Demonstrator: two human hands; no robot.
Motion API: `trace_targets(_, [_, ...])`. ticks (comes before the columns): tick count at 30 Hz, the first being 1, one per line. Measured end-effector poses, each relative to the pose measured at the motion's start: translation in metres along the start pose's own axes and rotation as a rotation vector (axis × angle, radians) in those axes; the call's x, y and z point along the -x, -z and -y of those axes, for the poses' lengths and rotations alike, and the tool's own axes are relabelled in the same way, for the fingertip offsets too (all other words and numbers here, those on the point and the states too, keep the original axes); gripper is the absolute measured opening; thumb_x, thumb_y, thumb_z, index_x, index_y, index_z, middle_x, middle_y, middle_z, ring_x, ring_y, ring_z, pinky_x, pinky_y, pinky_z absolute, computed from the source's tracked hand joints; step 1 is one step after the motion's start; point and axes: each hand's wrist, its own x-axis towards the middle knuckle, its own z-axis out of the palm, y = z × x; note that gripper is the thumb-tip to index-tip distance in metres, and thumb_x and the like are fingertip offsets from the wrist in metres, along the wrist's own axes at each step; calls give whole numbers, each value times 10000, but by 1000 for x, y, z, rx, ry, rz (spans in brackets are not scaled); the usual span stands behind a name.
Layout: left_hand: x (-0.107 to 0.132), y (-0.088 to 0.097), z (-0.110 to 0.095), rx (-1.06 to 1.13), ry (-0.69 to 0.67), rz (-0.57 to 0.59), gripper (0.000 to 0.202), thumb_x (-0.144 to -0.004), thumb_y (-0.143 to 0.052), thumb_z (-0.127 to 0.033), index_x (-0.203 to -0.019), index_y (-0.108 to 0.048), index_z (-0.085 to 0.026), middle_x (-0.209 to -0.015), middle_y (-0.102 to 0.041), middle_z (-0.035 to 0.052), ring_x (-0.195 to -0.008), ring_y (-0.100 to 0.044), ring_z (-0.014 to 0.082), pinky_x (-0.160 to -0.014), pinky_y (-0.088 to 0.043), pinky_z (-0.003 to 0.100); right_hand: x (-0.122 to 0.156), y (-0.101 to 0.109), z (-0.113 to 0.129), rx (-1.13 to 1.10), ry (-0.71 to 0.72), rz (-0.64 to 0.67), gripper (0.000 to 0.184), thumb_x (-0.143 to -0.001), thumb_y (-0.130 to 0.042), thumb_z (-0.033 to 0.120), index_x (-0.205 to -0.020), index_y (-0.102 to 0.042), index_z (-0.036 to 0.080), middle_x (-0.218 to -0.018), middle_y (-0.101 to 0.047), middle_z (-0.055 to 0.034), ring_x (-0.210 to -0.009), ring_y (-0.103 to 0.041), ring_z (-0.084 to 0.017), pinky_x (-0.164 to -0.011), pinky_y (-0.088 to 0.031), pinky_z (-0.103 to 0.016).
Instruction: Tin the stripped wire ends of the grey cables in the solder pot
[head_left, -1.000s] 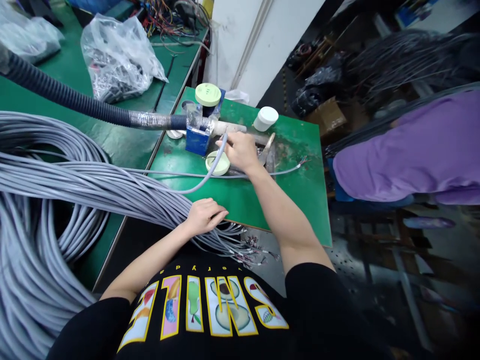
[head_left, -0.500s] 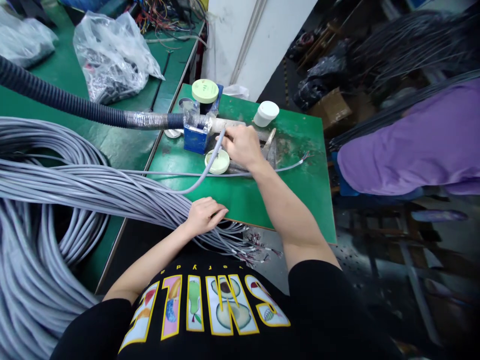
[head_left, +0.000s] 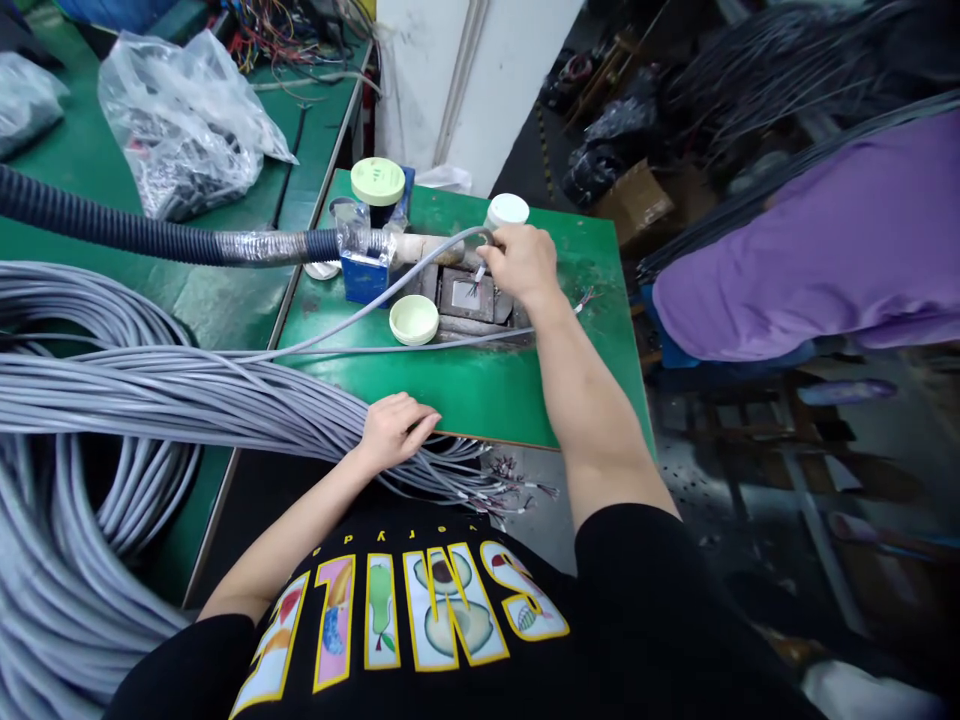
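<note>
My right hand (head_left: pixel 523 262) is closed on the end of a grey cable (head_left: pixel 390 291), holding its stripped wire tips down over a small grey metal pot (head_left: pixel 466 297) on the green board (head_left: pixel 487 385). My left hand (head_left: pixel 394 428) rests on a thick bundle of grey cables (head_left: pixel 187 400) at the board's near edge, fingers curled over several strands. The bundle's stripped ends (head_left: pixel 510 480) fan out to the right of that hand. Another grey cable (head_left: pixel 420 346) lies across the board in front of the pot.
A dark corrugated hose (head_left: pixel 150 238) runs from the left to a blue block (head_left: pixel 361 275). A pale green lid (head_left: pixel 414 319), a green-lidded jar (head_left: pixel 377 183) and a white jar (head_left: pixel 507 211) stand around. A plastic bag (head_left: pixel 180 125) lies behind. A person in purple (head_left: pixel 810 250) is at right.
My right hand has moved right and away from the blue block, carrying the cable end over the metal pot, which now shows. The left hand stayed on the bundle.
</note>
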Motion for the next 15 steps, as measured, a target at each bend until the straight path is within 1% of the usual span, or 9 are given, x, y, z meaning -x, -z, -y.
trace_targets(5, [0, 0, 0, -1, 21, 7, 184, -876, -544, -274, -798, -681, -178, -674, -699, 47, -584, -570, 129, -612, -430, 273, 0, -9, -4, -23, -38, 1, 149, -831, -586, 288, -730, -639, 192, -792, -680, -102, -857, -611, -324, -738, -435, -420])
trace_targets(10, [1, -1, 0, -10, -5, 2, 150, -866, -562, -246, -811, -680, -172, -689, -705, 47, -588, -570, 127, -613, -428, 270, -2, -14, -5, -47, -59, 24, 144, -847, -577, 274, -739, -625, 192, -822, -681, -105, -883, -610, -325, -760, -435, -433])
trace_targets(15, [1, -1, 0, -2, 18, 18, 166, -871, -556, -263, -814, -686, -176, -694, -704, 48, -596, -575, 127, -620, -430, 270, -3, -18, -7, -59, -63, 35, 152, -848, -558, 266, -726, -607, 191, -840, -674, -116, -888, -609, -330, -765, -432, -444])
